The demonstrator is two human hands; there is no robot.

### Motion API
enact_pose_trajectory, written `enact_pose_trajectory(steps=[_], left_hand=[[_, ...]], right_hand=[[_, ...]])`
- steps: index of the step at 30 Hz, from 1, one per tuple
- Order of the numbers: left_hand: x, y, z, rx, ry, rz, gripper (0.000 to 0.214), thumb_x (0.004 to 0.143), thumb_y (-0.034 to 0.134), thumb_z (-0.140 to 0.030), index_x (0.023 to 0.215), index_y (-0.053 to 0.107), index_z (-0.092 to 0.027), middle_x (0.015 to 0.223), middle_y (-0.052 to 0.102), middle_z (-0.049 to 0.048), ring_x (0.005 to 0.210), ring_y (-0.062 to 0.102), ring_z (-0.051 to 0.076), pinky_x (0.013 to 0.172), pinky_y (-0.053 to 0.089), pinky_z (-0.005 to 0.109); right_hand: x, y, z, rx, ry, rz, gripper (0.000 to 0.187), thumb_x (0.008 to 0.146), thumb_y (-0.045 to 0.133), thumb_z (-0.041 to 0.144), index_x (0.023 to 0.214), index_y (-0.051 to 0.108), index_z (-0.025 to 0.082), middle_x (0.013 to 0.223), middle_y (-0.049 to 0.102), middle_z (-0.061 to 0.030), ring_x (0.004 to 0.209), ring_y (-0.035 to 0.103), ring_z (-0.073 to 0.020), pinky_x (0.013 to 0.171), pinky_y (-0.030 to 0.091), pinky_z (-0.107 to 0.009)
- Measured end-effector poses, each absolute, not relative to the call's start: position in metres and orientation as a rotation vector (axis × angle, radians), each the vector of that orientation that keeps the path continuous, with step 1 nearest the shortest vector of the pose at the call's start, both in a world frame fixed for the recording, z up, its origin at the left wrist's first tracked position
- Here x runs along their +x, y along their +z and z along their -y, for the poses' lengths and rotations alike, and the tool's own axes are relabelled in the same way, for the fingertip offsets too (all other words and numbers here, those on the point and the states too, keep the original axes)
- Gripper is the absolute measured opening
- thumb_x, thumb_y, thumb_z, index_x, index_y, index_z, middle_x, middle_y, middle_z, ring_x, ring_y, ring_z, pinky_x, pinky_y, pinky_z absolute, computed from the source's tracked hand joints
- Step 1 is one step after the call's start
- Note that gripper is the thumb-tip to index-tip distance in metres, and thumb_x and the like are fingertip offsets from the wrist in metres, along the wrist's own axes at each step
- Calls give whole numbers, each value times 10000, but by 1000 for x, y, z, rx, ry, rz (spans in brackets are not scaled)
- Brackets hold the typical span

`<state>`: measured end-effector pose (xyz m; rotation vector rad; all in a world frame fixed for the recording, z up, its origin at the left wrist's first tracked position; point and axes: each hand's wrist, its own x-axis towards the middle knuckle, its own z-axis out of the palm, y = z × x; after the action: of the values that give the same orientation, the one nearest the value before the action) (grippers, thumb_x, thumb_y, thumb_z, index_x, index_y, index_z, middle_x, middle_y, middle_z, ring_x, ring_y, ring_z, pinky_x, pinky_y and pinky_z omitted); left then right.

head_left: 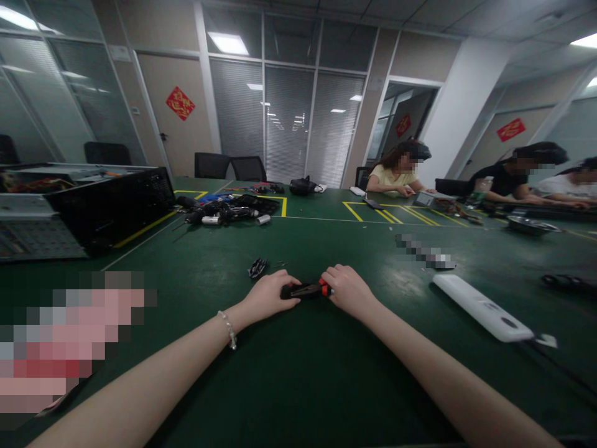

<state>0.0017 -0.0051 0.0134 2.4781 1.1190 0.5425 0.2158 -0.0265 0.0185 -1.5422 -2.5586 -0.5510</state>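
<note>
My right hand (349,290) is wrapped round the red-and-black handles of a pair of pliers (308,290), held low over the green table. The dark jaws point left, toward my left hand (271,294), which pinches a small black piece (287,291) between thumb and fingers. Pliers and black piece meet or overlap between the hands; exactly how they touch is too dark to tell. Just beyond my left hand lies a small black-and-silver part (257,268), with a few tiny thin bits beside it.
A white power strip (485,308) with a cord lies at right. An opened computer case (112,208) stands at far left. Tools and cables (228,210) are heaped behind. Several people sit at the far right, one in a yellow top (389,180). A metal dish (532,225) rests near them.
</note>
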Motion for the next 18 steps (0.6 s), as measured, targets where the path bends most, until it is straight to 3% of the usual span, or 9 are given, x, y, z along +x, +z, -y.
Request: enact_pose_trajectory(steps=[8, 18], left_hand=[[1, 11, 5, 2469, 555, -1110, 310, 708, 566, -374, 986, 561, -236, 898, 515, 6, 750, 516, 151, 626, 395, 239], [1, 14, 5, 2476, 536, -1104, 309, 714, 558, -376, 995, 559, -247, 888, 514, 0, 736, 510, 149, 608, 393, 236]], right_hand=[[218, 16, 25, -1577, -400, 2540, 180, 691, 530, 206, 864, 564, 166, 828, 578, -47, 743, 488, -159, 658, 348, -266], [215, 19, 28, -1564, -515, 2545, 148, 692, 510, 182, 829, 563, 162, 817, 578, -52, 736, 478, -165, 642, 323, -270]])
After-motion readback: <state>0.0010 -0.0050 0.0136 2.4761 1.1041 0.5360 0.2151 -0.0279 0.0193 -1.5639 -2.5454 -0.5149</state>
